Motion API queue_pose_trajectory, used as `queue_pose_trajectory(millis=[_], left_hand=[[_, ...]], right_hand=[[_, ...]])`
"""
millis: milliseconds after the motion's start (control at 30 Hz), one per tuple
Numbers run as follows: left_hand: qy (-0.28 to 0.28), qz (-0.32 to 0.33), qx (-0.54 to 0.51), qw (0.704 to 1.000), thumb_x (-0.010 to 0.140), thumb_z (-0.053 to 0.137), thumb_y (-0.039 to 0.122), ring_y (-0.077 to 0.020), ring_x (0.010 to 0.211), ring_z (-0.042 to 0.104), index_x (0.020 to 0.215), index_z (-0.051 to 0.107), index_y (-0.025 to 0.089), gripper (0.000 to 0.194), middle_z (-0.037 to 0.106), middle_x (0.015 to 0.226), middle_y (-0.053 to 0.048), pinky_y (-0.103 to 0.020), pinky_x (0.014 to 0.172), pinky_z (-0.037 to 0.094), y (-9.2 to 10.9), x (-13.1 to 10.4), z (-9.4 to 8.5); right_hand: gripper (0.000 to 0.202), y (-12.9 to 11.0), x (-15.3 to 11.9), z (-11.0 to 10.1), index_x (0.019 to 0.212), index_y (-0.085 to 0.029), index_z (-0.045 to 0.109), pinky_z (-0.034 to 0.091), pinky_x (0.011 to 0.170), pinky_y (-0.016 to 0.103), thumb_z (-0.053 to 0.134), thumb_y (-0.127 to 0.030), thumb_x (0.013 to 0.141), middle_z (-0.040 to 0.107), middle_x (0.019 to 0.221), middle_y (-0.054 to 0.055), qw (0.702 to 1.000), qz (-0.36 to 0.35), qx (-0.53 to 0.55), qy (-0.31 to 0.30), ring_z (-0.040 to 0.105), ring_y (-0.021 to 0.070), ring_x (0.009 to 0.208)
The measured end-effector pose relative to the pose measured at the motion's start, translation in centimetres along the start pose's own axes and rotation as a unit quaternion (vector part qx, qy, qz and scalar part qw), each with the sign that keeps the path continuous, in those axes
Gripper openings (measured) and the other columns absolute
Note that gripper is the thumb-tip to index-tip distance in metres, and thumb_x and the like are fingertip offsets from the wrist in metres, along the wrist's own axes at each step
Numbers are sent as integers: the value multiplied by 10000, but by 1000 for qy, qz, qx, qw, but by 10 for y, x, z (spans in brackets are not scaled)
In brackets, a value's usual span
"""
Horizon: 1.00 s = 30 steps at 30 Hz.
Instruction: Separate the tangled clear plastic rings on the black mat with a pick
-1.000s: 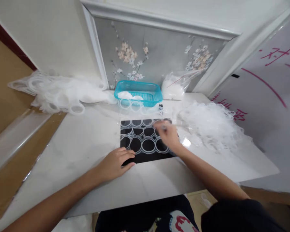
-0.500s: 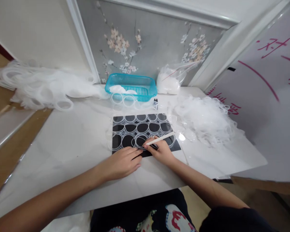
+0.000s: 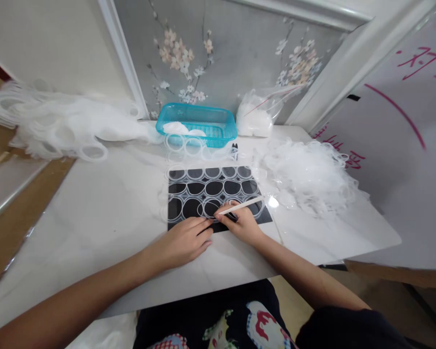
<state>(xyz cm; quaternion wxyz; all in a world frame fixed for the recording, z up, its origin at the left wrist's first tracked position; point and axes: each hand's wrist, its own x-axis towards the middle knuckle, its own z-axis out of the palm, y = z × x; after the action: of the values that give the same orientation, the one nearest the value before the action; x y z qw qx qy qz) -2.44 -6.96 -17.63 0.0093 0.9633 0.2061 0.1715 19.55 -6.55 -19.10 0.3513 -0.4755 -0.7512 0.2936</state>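
A black sheet (image 3: 195, 188) lies on the table under rows of white, see-through rings (image 3: 212, 187). My right hand (image 3: 244, 227) is closed around a slim white stick (image 3: 245, 204), which slants up to the right over the sheet. Its fingertips are at the lower edge of a ring in the front row. My left hand (image 3: 187, 244) rests flat near the sheet's front edge, fingers stretched toward the right hand. Its index fingertip touches the same ring area, almost meeting the right fingertips. The stick's working tip is hidden by the fingers.
Behind the sheet stands a turquoise basket (image 3: 223, 140) with white pieces inside, beside a clear bag (image 3: 254, 118) of white material. Loose white rings are heaped at right (image 3: 308, 177) and left (image 3: 72, 126). A small black pointed item (image 3: 234, 151) lies near the basket.
The view has shifted slightly, so the scene sits a little higher. Both hands and the stick stay at nearly the same place on the sheet, with only tiny fingertip movement.
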Motion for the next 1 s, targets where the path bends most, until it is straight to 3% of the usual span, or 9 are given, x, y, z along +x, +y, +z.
queue_pose_trajectory(millis=[233, 500, 1000], left_hand=[[6, 4, -8, 1000, 1004, 409, 261, -252, 1085, 630, 1082, 640, 119, 282, 693, 1155, -128, -402, 916, 512, 0, -2, 3], [-3, -2, -3, 1000, 1001, 419, 266, -247, 1061, 640, 1078, 646, 121, 280, 698, 1154, -116, -398, 907, 516, 1, 0, 2], [-2, -18, -32, 999, 1009, 405, 294, -234, 1051, 635, 1070, 640, 121, 298, 696, 1156, -109, -379, 884, 514, 0, 0, 3]], right_hand=[[125, 1, -1, 0, 880, -249, 700, 546, 811, 387, 589, -298, 912, 753, 896, 34, 1000, -6, -18, -3, 662, 221, 881], [113, 3, -3, 4, 908, -237, 711, 546, 879, 434, 598, -235, 901, 762, 947, 53, 999, -47, -13, 24, 652, 247, 994], [107, 4, -4, 3, 917, -258, 711, 535, 911, 445, 605, -264, 900, 759, 945, 37, 1000, 3, 18, -4, 663, 248, 1049]])
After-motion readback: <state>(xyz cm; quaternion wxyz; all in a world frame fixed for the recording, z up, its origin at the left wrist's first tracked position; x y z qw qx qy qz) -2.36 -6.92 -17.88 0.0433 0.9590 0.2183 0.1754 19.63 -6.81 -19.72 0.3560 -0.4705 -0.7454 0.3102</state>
